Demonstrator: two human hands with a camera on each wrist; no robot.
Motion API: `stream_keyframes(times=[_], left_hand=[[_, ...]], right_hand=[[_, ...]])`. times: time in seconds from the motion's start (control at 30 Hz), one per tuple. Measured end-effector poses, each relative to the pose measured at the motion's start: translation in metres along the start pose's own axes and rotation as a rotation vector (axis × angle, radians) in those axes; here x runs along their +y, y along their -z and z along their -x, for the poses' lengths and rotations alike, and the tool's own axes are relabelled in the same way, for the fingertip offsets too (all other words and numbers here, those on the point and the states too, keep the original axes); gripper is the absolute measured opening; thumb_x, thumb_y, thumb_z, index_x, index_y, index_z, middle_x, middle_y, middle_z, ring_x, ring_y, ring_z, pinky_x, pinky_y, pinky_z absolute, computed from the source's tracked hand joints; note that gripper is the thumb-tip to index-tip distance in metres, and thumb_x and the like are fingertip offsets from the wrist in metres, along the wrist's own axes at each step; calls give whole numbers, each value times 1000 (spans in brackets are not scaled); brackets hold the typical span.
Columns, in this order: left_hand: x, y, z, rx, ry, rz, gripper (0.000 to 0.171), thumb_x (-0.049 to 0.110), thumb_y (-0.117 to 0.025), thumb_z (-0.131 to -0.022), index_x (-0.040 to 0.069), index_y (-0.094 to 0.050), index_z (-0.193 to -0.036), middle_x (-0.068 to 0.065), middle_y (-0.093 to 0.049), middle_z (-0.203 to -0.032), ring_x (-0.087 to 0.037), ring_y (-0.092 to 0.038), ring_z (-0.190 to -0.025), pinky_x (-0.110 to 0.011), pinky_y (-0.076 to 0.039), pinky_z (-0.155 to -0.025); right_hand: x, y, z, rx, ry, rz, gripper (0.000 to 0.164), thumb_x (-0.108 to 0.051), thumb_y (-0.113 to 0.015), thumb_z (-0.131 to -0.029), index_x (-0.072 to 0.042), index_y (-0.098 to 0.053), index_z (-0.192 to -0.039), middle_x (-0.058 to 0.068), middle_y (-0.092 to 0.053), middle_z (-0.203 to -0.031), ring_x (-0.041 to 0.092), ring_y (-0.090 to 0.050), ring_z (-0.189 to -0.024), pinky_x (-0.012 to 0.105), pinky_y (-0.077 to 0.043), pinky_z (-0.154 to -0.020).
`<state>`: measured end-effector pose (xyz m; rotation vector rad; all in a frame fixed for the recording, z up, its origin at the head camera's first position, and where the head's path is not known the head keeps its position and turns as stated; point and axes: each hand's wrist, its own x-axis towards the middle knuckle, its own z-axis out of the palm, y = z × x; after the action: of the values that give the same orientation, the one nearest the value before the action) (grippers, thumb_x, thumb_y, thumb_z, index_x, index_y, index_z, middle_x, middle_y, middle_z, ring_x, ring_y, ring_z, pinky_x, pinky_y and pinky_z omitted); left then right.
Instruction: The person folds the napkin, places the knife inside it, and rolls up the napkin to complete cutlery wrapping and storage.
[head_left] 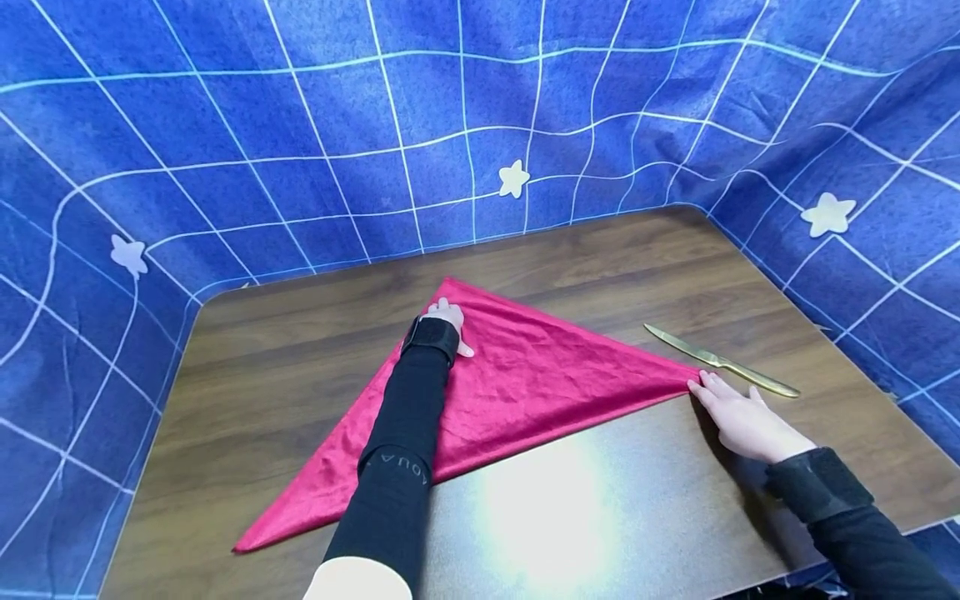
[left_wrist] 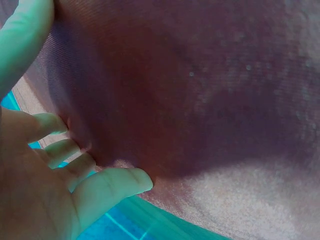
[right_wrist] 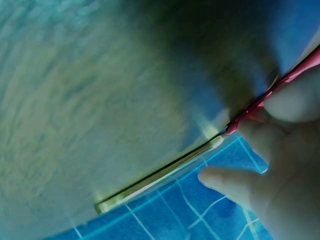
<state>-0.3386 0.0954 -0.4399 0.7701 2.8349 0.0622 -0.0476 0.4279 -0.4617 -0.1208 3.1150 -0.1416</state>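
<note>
A red satin-like cloth (head_left: 525, 375), shaped as a triangle, lies on the table with small wrinkles over its surface. Near its far corner my left hand (head_left: 446, 317) rests on it, fingers extended and thumb spread aside; the left wrist view shows the fingertips (left_wrist: 137, 180) against the fabric near its edge. My right hand (head_left: 746, 421) touches the cloth's right corner with its fingertips, fingers fairly straight. Just beyond that hand lies a gold-coloured table knife (head_left: 720, 361), its handle towards the right. My left forearm hides part of the cloth's left side.
The wood-grain table (head_left: 300, 325) has a bright light reflection near its front. A blue curtain (head_left: 300, 108) with white grid lines and star shapes hangs around the back and sides. The cloth's left corner (head_left: 251, 537) points towards the front left.
</note>
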Motion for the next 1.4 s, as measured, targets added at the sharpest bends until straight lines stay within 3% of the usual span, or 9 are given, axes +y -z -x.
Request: stream_keyframes(times=[0.43, 0.57, 0.73, 0.8, 0.93, 1.0, 1.1, 1.23, 1.4], left_hand=[[-7, 1, -1, -23, -13, 20, 66, 42, -79, -59, 2, -52, -105, -19, -39, -112, -34, -42, -106, -45, -39, -83], [-17, -12, -32, -91, 10, 28, 78, 45, -79, -57, 5, -50, -117, -16, -38, -124, -30, -40, -115, -44, -36, -89], [-53, -63, -91, -53, -94, 19, 101, 69, -70, -46, 9, -46, -124, -17, -34, -128, -31, -35, -117, -45, -35, -88], [-48, -57, -80, -62, -124, 12, 95, 68, -68, -52, 8, -46, -123, -17, -36, -125, -33, -36, -115, -45, -36, -88], [4, 18, 31, -135, -298, 4, 41, 34, -64, -79, 2, -55, -104, -10, -51, -97, -26, -49, -95, -30, -40, -80], [16, 29, 77, -140, -441, -31, 20, 24, -62, -82, 5, -56, -85, -2, -50, -76, -19, -50, -77, -26, -40, -68], [25, 22, 123, -210, -550, -101, 20, 21, -62, -81, 11, -49, -69, 5, -42, -60, -13, -45, -61, -24, -37, -54], [28, -6, 154, -264, -513, -207, 19, 27, -61, -81, 16, -48, -72, 5, -46, -60, -9, -49, -60, -25, -40, -54], [22, -28, 173, -191, -443, -221, 12, 25, -59, -83, 15, -52, -82, 2, -56, -73, -12, -57, -73, -26, -45, -62]], right_hand=[[-2, 3, -7, -69, 5, -64, 48, 12, -50, -70, 16, -43, -117, 40, -32, -123, 49, -32, -114, 66, -25, -83], [-1, 8, -13, -70, 48, -104, 41, 10, -48, -72, 18, -46, -113, 40, -38, -118, 51, -35, -110, 56, -30, -88], [-9, 16, -25, 76, 138, -145, 35, 7, -54, -72, 13, -51, -107, 31, -52, -100, 45, -50, -93, 51, -39, -79], [-21, 20, -32, 169, 191, -138, 33, 5, -59, -69, 10, -53, -102, 24, -55, -91, 40, -54, -84, 49, -42, -73], [-65, 32, -48, 209, 322, -184, 22, 3, -64, -66, 1, -54, -86, 4, -54, -75, 20, -54, -69, 37, -45, -63], [-95, 35, -61, 151, 403, -214, 16, 1, -63, -70, -5, -53, -79, -3, -52, -70, 12, -51, -64, 32, -44, -60], [-139, 36, -81, 48, 523, -244, 16, -2, -62, -74, -12, -50, -73, -9, -47, -65, 7, -47, -60, 27, -42, -58], [-187, 25, -103, -52, 644, -222, 17, -6, -61, -76, -16, -48, -70, -11, -42, -63, 6, -44, -58, 24, -40, -56], [-224, 8, -119, -102, 736, -207, 21, -7, -61, -76, -14, -44, -67, -10, -37, -58, 7, -39, -53, 20, -37, -53]])
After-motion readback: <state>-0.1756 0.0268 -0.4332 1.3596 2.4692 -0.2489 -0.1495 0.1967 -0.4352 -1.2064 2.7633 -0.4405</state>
